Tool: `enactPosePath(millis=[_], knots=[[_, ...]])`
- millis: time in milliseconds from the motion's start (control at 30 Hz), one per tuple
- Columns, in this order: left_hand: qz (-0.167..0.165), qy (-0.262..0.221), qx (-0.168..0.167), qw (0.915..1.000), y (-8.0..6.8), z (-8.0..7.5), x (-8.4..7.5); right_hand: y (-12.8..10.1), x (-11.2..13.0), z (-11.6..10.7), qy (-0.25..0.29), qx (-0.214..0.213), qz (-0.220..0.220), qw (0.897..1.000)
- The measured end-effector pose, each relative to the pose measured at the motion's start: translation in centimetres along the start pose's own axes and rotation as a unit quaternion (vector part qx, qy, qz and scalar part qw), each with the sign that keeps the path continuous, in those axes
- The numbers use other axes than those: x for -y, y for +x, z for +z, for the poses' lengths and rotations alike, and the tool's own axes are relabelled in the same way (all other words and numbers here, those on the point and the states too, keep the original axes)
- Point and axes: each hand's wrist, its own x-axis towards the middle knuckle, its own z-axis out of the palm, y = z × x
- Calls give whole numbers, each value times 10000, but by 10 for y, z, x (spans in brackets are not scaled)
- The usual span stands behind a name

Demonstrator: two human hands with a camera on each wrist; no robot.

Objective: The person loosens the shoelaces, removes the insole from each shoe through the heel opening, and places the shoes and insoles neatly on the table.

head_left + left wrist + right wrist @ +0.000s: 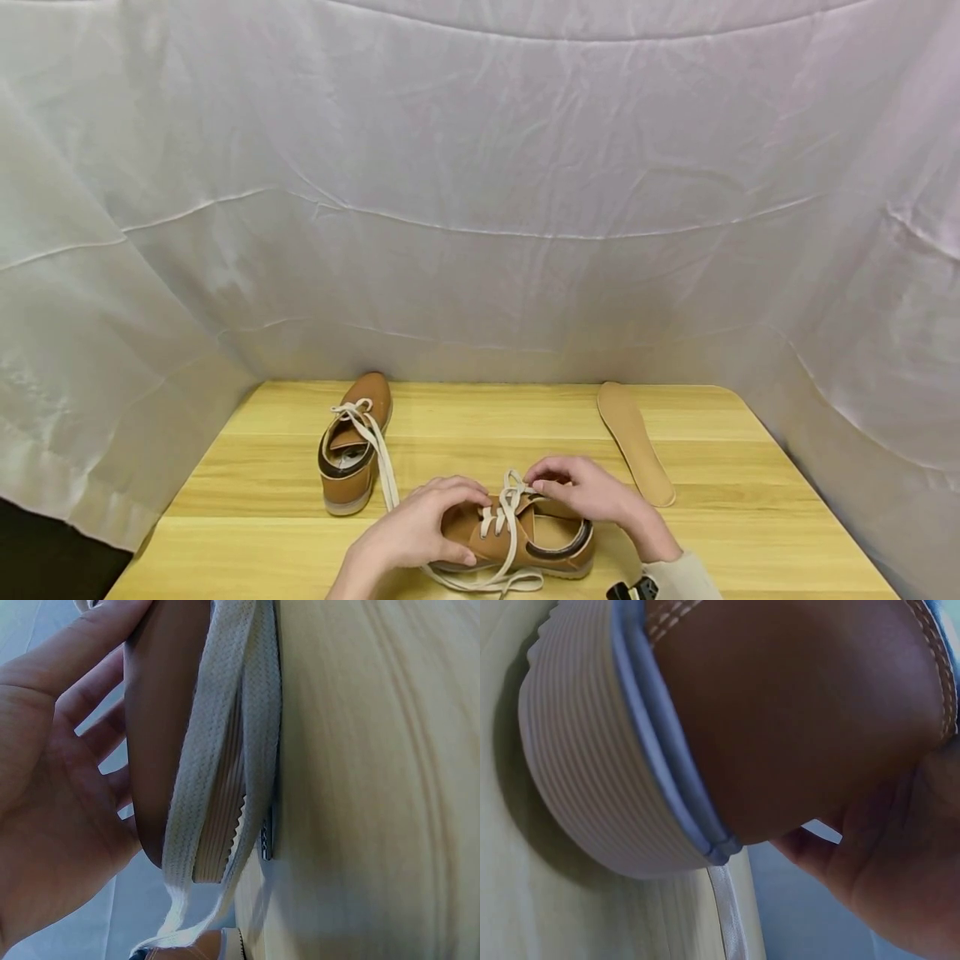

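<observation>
— What's the setting?

— A pale wooden table (675,533) closed in on three sides by wrinkled white cloth (480,167). Everything sits on the near half of the board.

— And where is the shoe being worked on?

— The tan shoe (517,537) lies at the near edge, about centre, its long axis running left to right: toe to the left, heel opening to the right. Its cream lace (504,508) crosses the tongue, and slack trails over the near side onto the table.

— What are the hands doing?

— The left hand (420,529) lies over the toe end, fingers curved round the upper and thumb against the near side. The left wrist view shows the palm and fingers against the brown leather, with the lace draped along the ribbed sole. The right hand (588,492) comes in from the heel side, fingertips bent down onto the top of the lacing. They seem to pinch the lace there, though the grip itself is too small to make out. The right wrist view shows only the rounded heel (795,712) and ribbed sole, with the palm just beside it.

— Which hand is nearer the lace?

— The right. The top crossing sits directly under its fingertips, between the two hands, while the left steadies the toe.

— Anything else on the table?

— A second tan shoe (352,450) at far left, toe pointing away, its lace running toward the near shoe. A flat insole (636,442) lies at far right, well apart from both hands.
</observation>
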Motion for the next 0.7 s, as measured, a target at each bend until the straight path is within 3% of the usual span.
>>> enactPosePath(millis=[400,700], knots=[[7,7,5,10000,0,1,2,-2,2,-2,-94,-265,-322,9991],[47,-18,1,10000,0,1,1,-7,5,-9,-543,-503,-365,9966]])
